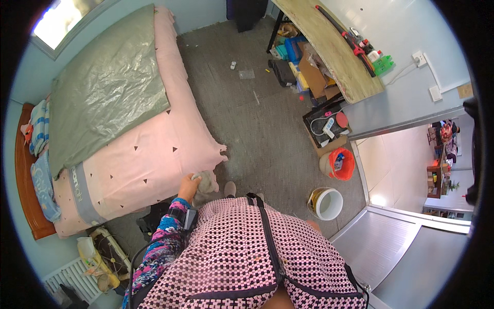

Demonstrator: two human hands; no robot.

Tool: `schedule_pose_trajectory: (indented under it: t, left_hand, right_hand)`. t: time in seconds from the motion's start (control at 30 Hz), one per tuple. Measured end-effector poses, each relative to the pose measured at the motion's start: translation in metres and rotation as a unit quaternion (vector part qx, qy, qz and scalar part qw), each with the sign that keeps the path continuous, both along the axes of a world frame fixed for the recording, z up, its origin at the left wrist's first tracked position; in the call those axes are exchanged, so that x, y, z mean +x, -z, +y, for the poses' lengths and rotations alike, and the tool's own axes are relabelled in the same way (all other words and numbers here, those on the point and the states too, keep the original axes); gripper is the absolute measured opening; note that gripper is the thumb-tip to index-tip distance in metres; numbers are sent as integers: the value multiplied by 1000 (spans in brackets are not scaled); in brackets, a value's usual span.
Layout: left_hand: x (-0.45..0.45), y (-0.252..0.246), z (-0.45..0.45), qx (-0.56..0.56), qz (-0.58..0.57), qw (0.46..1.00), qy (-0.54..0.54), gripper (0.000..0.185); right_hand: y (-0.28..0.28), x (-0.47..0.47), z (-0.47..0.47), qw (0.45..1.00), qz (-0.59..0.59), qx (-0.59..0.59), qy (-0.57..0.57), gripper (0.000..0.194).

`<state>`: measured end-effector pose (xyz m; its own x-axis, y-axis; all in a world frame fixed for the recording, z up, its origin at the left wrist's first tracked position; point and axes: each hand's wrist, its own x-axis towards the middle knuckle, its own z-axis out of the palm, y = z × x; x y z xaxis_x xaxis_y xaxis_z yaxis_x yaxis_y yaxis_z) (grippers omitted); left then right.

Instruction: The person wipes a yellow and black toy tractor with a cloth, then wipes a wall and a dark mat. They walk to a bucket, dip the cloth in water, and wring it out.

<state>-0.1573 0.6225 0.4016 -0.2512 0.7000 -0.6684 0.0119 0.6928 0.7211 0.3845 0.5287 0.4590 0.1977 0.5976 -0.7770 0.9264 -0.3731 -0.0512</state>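
Note:
A crumpled grey cloth (205, 185) hangs from my left hand (188, 187), its fingers closed on the upper part. That hand is beside the near corner of a bed with a pink bedspread (127, 162) printed with dark triangles. Over the bed's far part lies a shiny grey-green plastic sheet (112, 81). My right hand is out of view. A white bucket (331, 204) stands on the floor to my right. Close to it is a bin lined with a red bag (341, 164), which has some litter inside.
A long table (335, 50) runs along the right wall, with bottles (383, 65) at its edge and boxes (310, 73) below. An open box (328, 125) holds a power strip. The doorway (393, 162) opens at right. Small litter (247, 74) dots the grey floor.

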Motion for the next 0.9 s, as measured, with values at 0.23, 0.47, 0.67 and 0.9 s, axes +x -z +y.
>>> schedule_pose_trajectory:
  t: [0.23, 0.47, 0.67, 0.9]
  left_hand:
    - [2, -2, 8, 10, 71, 997, 32, 34]
    - [7, 27, 5, 39, 89, 995, -28, 41]
    - [10, 37, 10, 40, 96, 995, -7, 42]
    - [14, -17, 30, 65, 3, 997, -32, 33]
  right_hand:
    - [-24, -17, 31, 1000, -12, -5, 10, 35]
    - [-12, -12, 39, 1000, -3, 14, -10, 34]
    - [-5, -7, 50, 999, 10, 31, -14, 34]
    - [-45, -28, 84, 982, 61, 173, -40, 33]
